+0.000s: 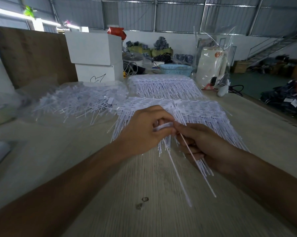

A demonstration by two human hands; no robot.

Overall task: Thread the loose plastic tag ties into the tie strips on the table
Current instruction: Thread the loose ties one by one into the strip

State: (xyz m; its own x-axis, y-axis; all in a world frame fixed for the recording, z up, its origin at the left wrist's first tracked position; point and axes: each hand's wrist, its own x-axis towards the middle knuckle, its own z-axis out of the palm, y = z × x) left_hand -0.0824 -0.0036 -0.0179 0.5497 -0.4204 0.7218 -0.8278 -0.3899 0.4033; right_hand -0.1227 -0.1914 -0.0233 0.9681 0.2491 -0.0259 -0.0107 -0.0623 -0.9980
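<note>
Head view, from the left: loose tag ties point(79, 101) lie heaped in a clear bag on the table point(110, 194), within easy reach. At centre, the left hand point(144, 132) curls around a white tie strip point(163, 125), likely steadying it. The right hand point(197, 142) pinches a long tie point(195, 161) beside it, apparently feeding it in, above the stacked strips point(204, 110).
</note>
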